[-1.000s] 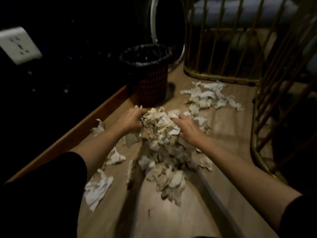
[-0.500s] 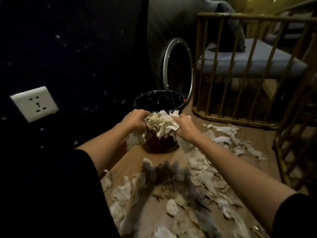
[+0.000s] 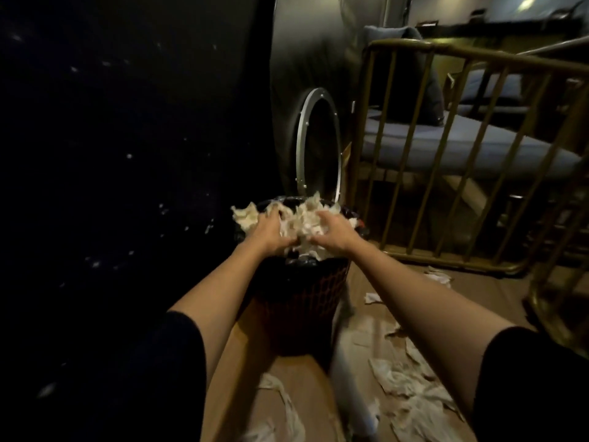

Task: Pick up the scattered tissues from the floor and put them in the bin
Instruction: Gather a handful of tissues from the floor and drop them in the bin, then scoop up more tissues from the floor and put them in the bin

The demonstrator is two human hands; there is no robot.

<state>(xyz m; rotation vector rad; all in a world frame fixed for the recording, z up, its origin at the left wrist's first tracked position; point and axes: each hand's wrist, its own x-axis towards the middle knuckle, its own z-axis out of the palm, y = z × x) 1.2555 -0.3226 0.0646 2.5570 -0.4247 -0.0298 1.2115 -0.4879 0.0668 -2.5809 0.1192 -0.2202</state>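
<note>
Over the bin [image 3: 302,301], a wad of tissues [image 3: 302,223] is clamped between the left hand [image 3: 269,232] and the right hand [image 3: 334,232], each grip closed on the wad from its own side, with a corner of tissue overhanging the left rim. Release may spill loose pieces outside the rim, since the wad looks wider than the opening; more tissues [image 3: 411,387] lie on the floor [image 3: 255,355] near the gold railing [image 3: 446,154]. No brand, label or writing is legible.
</note>
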